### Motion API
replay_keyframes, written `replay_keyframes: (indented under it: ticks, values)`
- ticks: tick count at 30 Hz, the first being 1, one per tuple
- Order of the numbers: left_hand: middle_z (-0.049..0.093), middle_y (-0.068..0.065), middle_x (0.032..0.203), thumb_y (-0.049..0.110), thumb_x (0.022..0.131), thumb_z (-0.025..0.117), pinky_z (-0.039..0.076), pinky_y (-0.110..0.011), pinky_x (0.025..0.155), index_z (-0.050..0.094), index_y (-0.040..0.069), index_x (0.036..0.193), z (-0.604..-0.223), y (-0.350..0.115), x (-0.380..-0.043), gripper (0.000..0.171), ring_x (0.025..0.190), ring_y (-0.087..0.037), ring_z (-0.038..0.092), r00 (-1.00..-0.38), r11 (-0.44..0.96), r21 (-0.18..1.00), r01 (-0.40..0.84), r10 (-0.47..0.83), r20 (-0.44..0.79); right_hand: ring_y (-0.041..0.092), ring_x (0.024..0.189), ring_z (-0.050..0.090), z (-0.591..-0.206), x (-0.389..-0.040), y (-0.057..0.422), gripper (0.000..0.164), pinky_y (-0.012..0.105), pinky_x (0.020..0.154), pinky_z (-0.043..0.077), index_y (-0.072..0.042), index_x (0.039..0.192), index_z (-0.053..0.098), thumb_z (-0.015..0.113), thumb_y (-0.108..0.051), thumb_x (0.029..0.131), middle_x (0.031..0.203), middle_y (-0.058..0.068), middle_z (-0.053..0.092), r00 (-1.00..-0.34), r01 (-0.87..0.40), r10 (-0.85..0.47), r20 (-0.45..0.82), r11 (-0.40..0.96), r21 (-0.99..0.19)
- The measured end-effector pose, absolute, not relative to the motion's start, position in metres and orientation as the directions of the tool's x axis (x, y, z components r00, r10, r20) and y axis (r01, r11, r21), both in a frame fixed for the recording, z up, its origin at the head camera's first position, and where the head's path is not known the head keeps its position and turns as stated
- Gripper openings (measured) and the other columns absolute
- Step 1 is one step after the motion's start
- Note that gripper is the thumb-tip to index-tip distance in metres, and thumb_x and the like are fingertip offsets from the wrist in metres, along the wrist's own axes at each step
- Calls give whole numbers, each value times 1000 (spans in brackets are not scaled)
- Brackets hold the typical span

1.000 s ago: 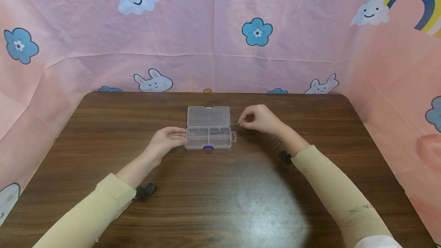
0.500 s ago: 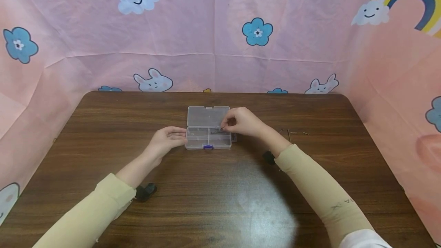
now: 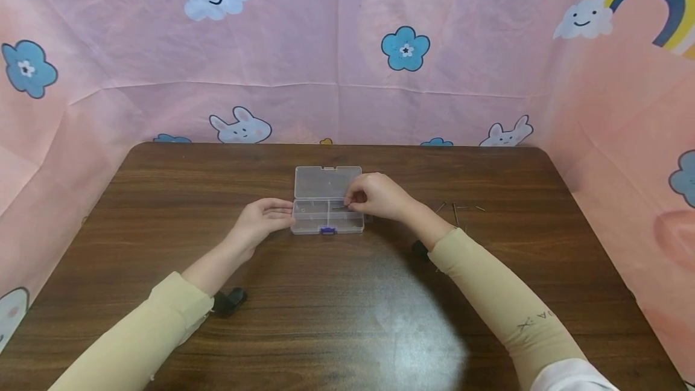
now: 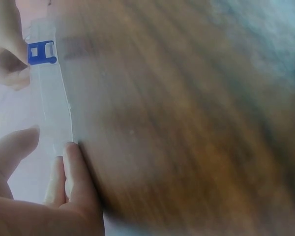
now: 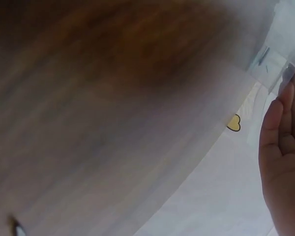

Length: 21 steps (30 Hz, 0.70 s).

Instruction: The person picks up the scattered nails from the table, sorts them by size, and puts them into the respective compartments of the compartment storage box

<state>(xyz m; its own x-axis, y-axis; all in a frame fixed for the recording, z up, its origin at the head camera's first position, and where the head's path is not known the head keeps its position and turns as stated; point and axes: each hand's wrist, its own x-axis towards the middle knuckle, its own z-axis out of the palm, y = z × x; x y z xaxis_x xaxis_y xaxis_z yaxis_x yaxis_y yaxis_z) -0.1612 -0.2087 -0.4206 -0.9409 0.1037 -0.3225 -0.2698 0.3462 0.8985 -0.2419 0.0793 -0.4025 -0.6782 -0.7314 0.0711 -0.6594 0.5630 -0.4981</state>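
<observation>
A clear plastic compartment box with a purple latch lies on the table, its lid swung back. My left hand rests at the box's left end, fingers fairly straight and touching the wall; the left wrist view shows its fingertips at the box corner and its thumb a little apart. Over the back right compartment, my right hand pinches a thin nail, mostly hidden by thumb and finger. A dark nail shows beside those fingertips, inside that compartment. The back left compartment holds a tiny ring-like piece.
Several loose nails lie on the brown wooden table right of the box, behind the right forearm. Dark wrist-worn cameras stick out below both sleeves. A pink patterned cloth hangs round the table's back and sides.
My right hand has moved left with the nail, from beside the box to over its back right compartment, and lowered slightly. More loose nails show behind the forearm. My left hand has stayed put.
</observation>
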Motion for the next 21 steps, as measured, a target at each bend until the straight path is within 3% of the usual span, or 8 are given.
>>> replay_keyframes:
  ticks: [12,21]
  values:
    - [62,-26,145,12,102,70,43,-49,121,54,-5,147,-421,-209,-162,50,124,-22,66,-943,347,900,-262,107,-315,16,89,68,-405,-242,85,6,31,82,59,-9,100,81,79,-7,95,103,4,78,-682,-634,-724,102,517,-575]
    - [61,-26,146,11,102,70,44,-47,121,54,-6,147,-422,-209,-162,51,116,-12,68,-942,342,903,-261,114,-315,20,94,72,-394,-242,104,9,35,86,62,-5,103,80,79,-4,94,102,6,77,-713,-600,-692,117,515,-612]
